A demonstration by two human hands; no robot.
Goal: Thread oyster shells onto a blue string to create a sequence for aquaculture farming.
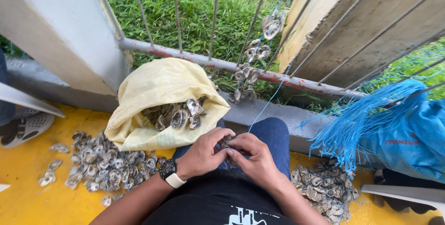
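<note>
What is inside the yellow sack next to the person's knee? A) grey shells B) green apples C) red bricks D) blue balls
A: the open mouth of the yellow sack shows grey shells, like the ones piled on the yellow floor beside it.

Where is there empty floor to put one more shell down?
Bare yellow floor shows at the lower left, between the white sandal and the left shell pile. It is crowded by the yellow sack, and at the right shell pile under the blue strings. Both hands, left and right, are busy over the lap.
</note>
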